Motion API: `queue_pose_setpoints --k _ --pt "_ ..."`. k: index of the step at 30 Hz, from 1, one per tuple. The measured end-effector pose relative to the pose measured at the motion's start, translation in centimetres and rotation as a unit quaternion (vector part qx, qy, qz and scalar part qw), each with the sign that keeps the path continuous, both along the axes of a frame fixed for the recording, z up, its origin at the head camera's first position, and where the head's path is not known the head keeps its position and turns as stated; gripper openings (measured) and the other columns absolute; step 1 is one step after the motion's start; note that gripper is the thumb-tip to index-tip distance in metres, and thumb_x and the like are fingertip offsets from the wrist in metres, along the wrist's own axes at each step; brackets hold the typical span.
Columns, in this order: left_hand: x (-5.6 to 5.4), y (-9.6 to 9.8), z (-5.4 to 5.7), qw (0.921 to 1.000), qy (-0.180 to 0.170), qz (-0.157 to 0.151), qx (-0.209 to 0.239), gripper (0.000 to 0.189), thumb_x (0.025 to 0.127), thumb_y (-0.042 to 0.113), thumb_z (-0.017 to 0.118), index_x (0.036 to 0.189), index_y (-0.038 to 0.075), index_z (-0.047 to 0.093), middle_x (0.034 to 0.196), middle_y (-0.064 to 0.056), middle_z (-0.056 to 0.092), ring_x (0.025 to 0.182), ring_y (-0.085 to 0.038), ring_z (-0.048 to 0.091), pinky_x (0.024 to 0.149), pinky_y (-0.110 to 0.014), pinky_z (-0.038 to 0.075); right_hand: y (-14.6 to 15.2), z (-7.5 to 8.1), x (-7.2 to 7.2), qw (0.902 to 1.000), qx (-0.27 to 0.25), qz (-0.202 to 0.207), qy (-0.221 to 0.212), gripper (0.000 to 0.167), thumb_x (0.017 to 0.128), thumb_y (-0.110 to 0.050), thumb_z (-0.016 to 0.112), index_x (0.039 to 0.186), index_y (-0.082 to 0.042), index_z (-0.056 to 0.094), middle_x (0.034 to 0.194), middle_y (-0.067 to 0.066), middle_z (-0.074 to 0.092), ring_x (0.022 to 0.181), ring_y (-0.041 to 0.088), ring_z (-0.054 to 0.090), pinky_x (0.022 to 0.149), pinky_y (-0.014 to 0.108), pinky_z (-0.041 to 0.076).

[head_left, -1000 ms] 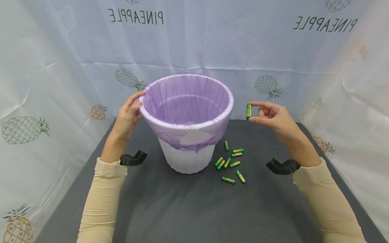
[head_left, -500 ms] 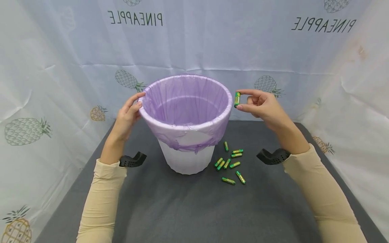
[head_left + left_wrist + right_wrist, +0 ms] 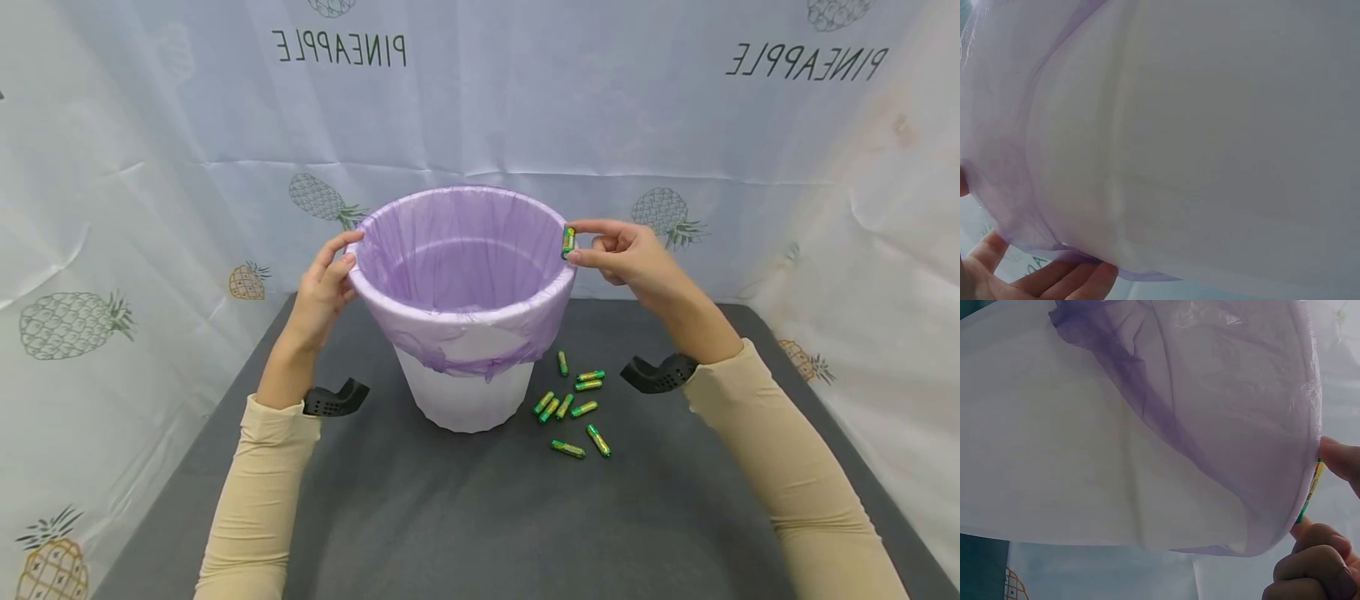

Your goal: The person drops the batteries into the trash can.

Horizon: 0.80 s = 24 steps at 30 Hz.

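Observation:
A white trash bin (image 3: 465,392), lined with a purple bag (image 3: 465,279) folded over its rim, stands upright in the head view. My left hand (image 3: 318,287) holds the bin at the left of its rim; in the left wrist view, fingers (image 3: 1094,281) lie against the bag-covered side. At the right of the rim, my right hand (image 3: 626,254) pinches a green and yellow battery (image 3: 568,242) between thumb and index finger. Seen from the right wrist, the bin's edge partly hides that battery (image 3: 1314,487). Several similar batteries (image 3: 564,407) lie loose right of the bin's base.
Everything stands on a dark grey tabletop (image 3: 450,517). White sheets printed with pineapples (image 3: 660,117) hang behind the table and along both sides. A black wrist mount (image 3: 660,374) juts from the right wrist, and another (image 3: 336,398) from the left.
My right hand has moved left and slightly up with the battery, from beside the bin to its right rim. My left hand stays on the left rim.

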<state>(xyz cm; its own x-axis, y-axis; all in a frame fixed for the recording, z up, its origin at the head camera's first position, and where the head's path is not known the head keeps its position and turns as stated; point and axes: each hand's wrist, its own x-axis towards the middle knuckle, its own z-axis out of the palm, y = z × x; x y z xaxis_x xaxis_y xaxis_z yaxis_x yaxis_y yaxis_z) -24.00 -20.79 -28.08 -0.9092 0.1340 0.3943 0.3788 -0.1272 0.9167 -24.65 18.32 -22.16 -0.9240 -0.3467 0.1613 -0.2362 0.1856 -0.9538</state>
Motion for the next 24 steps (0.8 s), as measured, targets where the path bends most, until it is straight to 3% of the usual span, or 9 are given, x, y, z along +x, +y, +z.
queue_pose_setpoints --k 10,17,24 --pt "-0.1 0.1 -0.2 0.9999 -0.005 0.003 0.009 0.031 0.1 0.018 0.041 0.129 0.023 0.047 0.1 0.007 0.06 0.085 -0.001 0.063 0.077 -0.015 0.052 -0.4 -0.4 -0.7 0.9993 0.038 -0.006 0.005 0.052 0.088 -0.014 0.067 0.137 -0.004 0.051 0.056 -0.011 0.036 0.048 0.011 0.018 0.05 0.029 0.014" --pt "0.1 0.4 0.0 0.9998 -0.008 0.003 0.016 0.029 0.1 0.019 0.04 0.128 0.025 0.047 0.102 0.008 0.059 0.086 -0.001 0.064 0.078 -0.015 0.052 -0.2 -0.9 -0.7 0.9998 -0.003 0.018 0.008 0.05 0.09 -0.011 0.065 0.137 -0.004 0.051 0.055 -0.011 0.035 0.049 0.013 0.014 0.051 0.032 0.011" --pt "0.1 0.5 -0.2 0.9998 -0.008 0.017 0.01 0.031 0.099 0.021 0.041 0.129 0.025 0.047 0.099 0.007 0.06 0.084 -0.001 0.064 0.077 -0.015 0.052 1.0 -2.1 0.4 0.9971 -0.073 0.021 0.011 0.035 0.093 -0.006 0.059 0.127 -0.013 0.057 0.055 -0.01 0.032 0.051 0.015 0.014 0.054 0.033 0.01"
